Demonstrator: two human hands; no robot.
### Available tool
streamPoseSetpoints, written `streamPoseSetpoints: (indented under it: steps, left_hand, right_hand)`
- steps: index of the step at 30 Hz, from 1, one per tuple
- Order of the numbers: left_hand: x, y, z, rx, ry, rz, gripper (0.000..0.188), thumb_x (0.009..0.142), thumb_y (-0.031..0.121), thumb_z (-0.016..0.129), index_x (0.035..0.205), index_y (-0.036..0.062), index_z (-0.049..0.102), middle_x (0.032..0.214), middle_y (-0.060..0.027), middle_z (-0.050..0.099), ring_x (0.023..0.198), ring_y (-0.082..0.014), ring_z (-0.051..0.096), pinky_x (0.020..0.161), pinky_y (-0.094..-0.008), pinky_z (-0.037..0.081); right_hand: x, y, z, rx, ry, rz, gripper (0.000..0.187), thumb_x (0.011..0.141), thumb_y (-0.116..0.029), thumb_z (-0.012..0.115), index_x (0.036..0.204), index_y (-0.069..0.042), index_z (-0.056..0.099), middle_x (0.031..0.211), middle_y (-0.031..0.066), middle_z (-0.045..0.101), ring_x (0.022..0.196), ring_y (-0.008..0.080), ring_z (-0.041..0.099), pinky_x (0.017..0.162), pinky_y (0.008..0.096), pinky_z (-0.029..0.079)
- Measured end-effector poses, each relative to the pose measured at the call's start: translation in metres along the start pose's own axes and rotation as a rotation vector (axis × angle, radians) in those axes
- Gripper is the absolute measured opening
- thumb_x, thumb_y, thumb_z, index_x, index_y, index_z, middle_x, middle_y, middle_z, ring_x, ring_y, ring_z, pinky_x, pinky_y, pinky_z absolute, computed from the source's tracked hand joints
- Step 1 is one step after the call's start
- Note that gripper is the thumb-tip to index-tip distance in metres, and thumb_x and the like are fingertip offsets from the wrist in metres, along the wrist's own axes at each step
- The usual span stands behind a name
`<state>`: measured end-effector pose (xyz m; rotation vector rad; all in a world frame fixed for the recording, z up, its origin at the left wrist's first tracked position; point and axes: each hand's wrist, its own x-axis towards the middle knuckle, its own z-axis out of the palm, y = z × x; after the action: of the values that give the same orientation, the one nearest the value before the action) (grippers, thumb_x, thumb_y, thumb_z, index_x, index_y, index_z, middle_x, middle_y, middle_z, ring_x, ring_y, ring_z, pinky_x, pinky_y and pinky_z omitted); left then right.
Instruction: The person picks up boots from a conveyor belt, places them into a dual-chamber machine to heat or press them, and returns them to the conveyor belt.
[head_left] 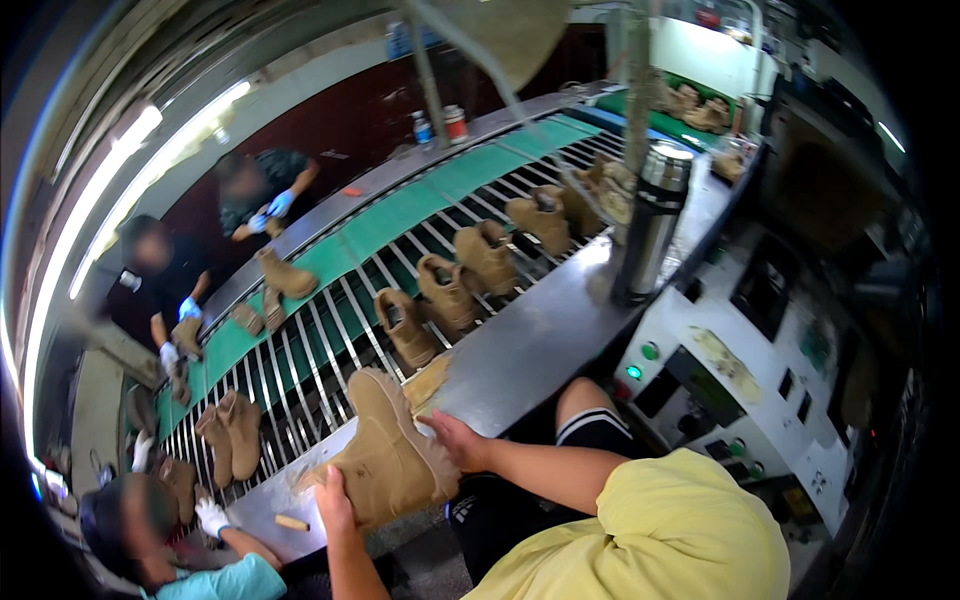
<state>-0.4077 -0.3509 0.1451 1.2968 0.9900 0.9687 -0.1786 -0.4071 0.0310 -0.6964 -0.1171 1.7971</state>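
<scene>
A tan boot (388,462) is tilted in front of me over the near metal ledge, its chunky sole turned to the right and its toe up. My left hand (336,506) grips the boot's shaft near its opening, thumb on the outer side. At the sole, my right hand (456,442) has its fingers curled against the edge; the palm side is hidden. Just beyond the boot lies a flat tan piece (428,382) on the ledge. A small tan stick-like piece (292,523) rests on the ledge left of my left hand.
A roller conveyor (330,340) with a green belt (450,185) carries several tan boots (485,258). A steel flask (656,220) stands on the ledge (545,345); a control panel (700,375) is at right. Gloved co-workers (265,195) stand across, another person (215,575) at near left.
</scene>
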Motion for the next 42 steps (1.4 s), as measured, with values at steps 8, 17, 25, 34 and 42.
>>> streamPoseSetpoints:
  steps: [8, 17, 25, 34, 42]
  left_hand:
    - [-0.076, -0.004, 0.138, 0.074, -0.549, 0.008, 0.033, 0.095, 0.026, 0.052, 0.105, -0.0045, 0.06, 0.092, -0.0045, 0.061, 0.079, -0.0123, 0.052, 0.073, -0.0263, 0.041]
    - [-0.003, -0.083, 0.198, 0.123, -0.533, 0.051, 0.023, 0.093, 0.017, 0.054, 0.082, -0.0019, 0.061, 0.068, -0.0048, 0.06, 0.064, -0.0122, 0.056, 0.062, -0.0257, 0.045]
    - [0.061, -0.219, 0.138, 0.697, 0.024, 0.219, 0.027, 0.087, 0.02, 0.055, 0.073, -0.0021, 0.06, 0.064, -0.0131, 0.061, 0.057, -0.0227, 0.057, 0.06, -0.0376, 0.046]
    - [0.047, -0.192, 0.16, 0.935, 0.092, 0.235, 0.023, 0.082, 0.021, 0.058, 0.07, 0.0022, 0.062, 0.064, -0.0129, 0.062, 0.057, -0.0286, 0.058, 0.057, -0.0382, 0.046]
    - [0.049, -0.189, 0.153, 0.943, 0.097, 0.177, 0.023, 0.081, 0.021, 0.059, 0.069, 0.0017, 0.061, 0.062, -0.012, 0.061, 0.056, -0.0273, 0.058, 0.056, -0.037, 0.046]
  right_hand:
    - [-0.196, -0.045, -0.052, 0.063, -0.13, -0.161, 0.072, 0.08, -0.029, 0.065, 0.141, -0.01, 0.033, 0.132, 0.0115, 0.051, 0.117, 0.0269, 0.052, 0.1, 0.0399, 0.042]
    - [-0.418, -0.128, -0.096, -0.247, 0.717, -0.932, 0.085, 0.071, -0.019, 0.068, 0.143, -0.008, 0.025, 0.124, 0.0141, 0.051, 0.108, 0.0266, 0.055, 0.092, 0.0381, 0.046]
    - [-0.564, -0.285, -0.159, -0.563, 1.537, -1.19, 0.091, 0.06, -0.022, 0.077, 0.137, -0.003, 0.033, 0.127, 0.0162, 0.051, 0.111, 0.0274, 0.053, 0.091, 0.0372, 0.046]
    - [-0.58, -0.405, -0.271, -0.587, 2.046, -0.507, 0.107, 0.056, -0.03, 0.076, 0.141, -0.001, 0.018, 0.127, 0.0223, 0.047, 0.106, 0.0308, 0.057, 0.086, 0.0433, 0.049]
    - [-0.531, -0.412, -0.323, -0.552, 1.96, -0.352, 0.046, 0.059, -0.03, 0.075, 0.094, -0.003, 0.064, 0.092, 0.0123, 0.064, 0.079, 0.0241, 0.062, 0.073, 0.0414, 0.05]
